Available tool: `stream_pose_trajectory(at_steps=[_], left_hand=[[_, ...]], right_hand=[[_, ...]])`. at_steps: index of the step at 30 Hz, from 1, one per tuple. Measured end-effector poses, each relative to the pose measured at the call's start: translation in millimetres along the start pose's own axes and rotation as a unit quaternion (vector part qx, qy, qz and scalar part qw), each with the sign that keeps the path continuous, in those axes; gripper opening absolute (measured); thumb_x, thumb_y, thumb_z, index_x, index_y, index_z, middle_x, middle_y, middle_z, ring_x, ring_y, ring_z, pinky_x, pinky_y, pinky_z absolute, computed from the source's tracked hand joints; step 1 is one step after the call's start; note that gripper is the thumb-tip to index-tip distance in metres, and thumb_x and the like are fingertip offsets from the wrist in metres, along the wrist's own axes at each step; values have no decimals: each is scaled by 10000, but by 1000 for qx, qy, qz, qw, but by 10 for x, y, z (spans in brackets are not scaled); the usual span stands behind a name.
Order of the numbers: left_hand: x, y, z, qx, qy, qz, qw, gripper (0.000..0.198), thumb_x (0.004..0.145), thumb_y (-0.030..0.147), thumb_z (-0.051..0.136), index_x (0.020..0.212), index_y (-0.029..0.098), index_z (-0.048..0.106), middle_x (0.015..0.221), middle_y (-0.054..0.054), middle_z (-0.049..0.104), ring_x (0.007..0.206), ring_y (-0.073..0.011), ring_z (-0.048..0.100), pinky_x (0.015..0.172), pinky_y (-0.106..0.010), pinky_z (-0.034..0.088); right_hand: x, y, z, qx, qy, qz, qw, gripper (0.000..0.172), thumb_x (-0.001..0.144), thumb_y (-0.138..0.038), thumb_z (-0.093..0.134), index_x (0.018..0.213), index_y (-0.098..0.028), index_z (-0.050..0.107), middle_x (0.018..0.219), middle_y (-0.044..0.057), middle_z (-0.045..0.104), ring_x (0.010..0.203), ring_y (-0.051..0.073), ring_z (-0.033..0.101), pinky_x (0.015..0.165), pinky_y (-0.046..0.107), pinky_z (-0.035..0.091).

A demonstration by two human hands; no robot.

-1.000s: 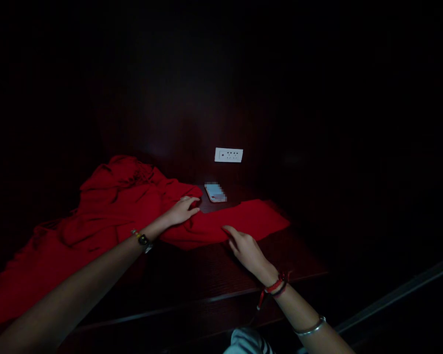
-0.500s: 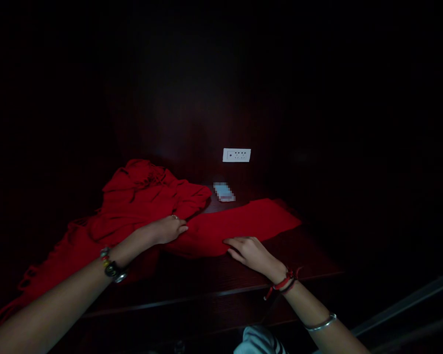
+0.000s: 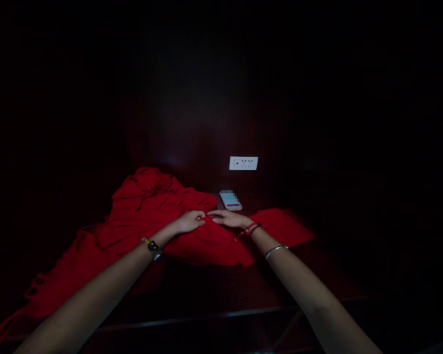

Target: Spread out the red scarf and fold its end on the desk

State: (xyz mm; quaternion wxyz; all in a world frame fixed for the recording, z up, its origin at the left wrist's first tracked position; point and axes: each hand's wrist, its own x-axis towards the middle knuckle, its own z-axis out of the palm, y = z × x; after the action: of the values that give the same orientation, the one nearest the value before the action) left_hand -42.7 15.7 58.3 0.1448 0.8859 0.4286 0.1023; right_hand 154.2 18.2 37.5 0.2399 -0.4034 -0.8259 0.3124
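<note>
A large red cloth [image 3: 140, 216] lies spread and bunched over a dark wooden table [image 3: 221, 285]. Its right part is a flat strip [image 3: 280, 228] reaching toward the right. My left hand [image 3: 190, 221] rests on the cloth near its middle, fingers stretched forward. My right hand [image 3: 227, 218] lies flat on the cloth just beside it, the fingertips of both hands nearly touching. Both hands press on the fabric with fingers extended and hold nothing.
A phone [image 3: 231, 200] lies on the table just behind my hands. A white wall socket [image 3: 243, 162] sits on the dark back panel above it. The cloth's left end [image 3: 40, 290] hangs toward the table's front left edge. The surroundings are very dark.
My right hand has moved from the cloth's near edge up and left to meet my left hand. The left hand shifted slightly to the right on the cloth.
</note>
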Motion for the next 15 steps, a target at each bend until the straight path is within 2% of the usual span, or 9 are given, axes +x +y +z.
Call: stream_pose_trajectory(at_steps=[2, 4, 6, 8, 12, 15], left_hand=[[39, 11, -50, -55, 13, 49, 997, 188, 764, 309, 431, 787, 152, 533, 693, 18, 510, 654, -110, 469, 581, -185, 354], [80, 31, -88, -127, 24, 91, 987, 208, 743, 345, 458, 771, 151, 528, 658, 23, 490, 636, -113, 460, 576, -193, 354], [109, 38, -107, -185, 24, 99, 977, 243, 727, 378, 470, 792, 151, 527, 670, 16, 510, 649, -123, 474, 589, -203, 367], [115, 16, -111, -201, -16, 81, 976, 286, 703, 400, 487, 826, 146, 535, 746, -13, 562, 701, -144, 505, 629, -220, 388], [22, -55, -143, -85, -153, 8, 984, 467, 623, 426, 567, 1000, 150, 549, 1046, -86, 584, 898, -216, 530, 776, -275, 393], [-150, -41, -242, 42, -160, -56, 985, 753, 579, 400, 626, 1252, 174, 376, 1235, -144, 464, 1039, -269, 481, 850, -340, 370]], right_hand=[[31, -9, -31, 95, -33, 17, 995, 268, 777, -307, 527, 986, -154, 596, 1030, 45, 605, 944, 163, 522, 864, 301, 358], [17, -13, -87, 168, -34, 27, 985, 259, 741, -365, 561, 842, -133, 618, 857, 23, 630, 798, 146, 539, 791, 288, 381], [-30, -6, -150, 226, -7, 24, 974, 275, 698, -406, 594, 737, -135, 599, 720, -7, 605, 676, 116, 520, 717, 263, 390], [-96, 11, -201, 273, 32, 18, 961, 290, 663, -431, 615, 695, -147, 566, 659, -30, 571, 612, 93, 497, 666, 240, 387], [-231, 73, -253, 326, 82, 43, 941, 304, 605, -422, 656, 664, -147, 542, 623, -25, 554, 571, 91, 497, 602, 231, 384], [-292, 146, -271, 332, 117, 54, 934, 300, 588, -415, 658, 646, -149, 534, 605, -22, 554, 550, 95, 500, 587, 237, 387]])
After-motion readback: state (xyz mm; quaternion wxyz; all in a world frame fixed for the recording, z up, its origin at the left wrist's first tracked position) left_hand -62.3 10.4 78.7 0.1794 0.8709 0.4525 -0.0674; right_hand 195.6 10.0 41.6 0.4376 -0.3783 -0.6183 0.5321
